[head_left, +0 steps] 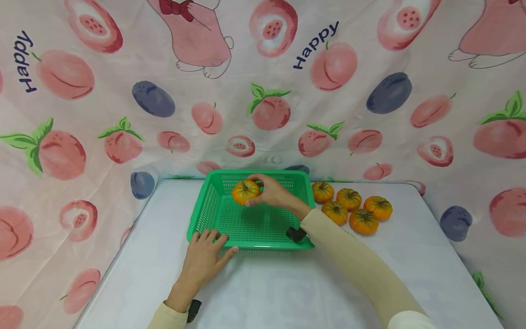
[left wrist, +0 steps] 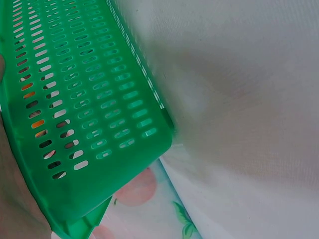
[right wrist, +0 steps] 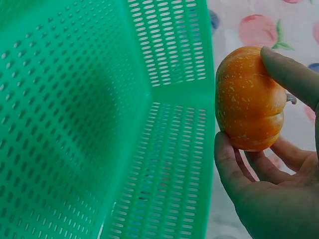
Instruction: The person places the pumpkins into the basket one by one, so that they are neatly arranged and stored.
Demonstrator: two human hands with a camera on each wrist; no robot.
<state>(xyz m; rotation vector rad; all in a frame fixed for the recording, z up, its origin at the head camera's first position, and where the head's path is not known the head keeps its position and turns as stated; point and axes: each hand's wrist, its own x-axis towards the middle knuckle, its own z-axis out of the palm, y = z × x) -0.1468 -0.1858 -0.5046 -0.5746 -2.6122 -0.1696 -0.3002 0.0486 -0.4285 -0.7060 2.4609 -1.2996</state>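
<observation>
My right hand (head_left: 269,189) holds a small orange pumpkin (head_left: 245,192) over the green plastic basket (head_left: 250,245). In the right wrist view, the thumb lies on one side of the pumpkin (right wrist: 249,102) and the fingers on the other, with its short stem pointing towards the palm. My left hand (head_left: 205,260) rests on the basket's near left corner, fingers over the rim and thumb spread to the right. Only the hand's edge shows in the left wrist view, beside the basket's slotted wall (left wrist: 94,109).
Several more small pumpkins (head_left: 349,199) sit in a cluster on the white table (head_left: 328,283), right of the basket. Behind and around the table hangs a fruit-print cloth (head_left: 230,91).
</observation>
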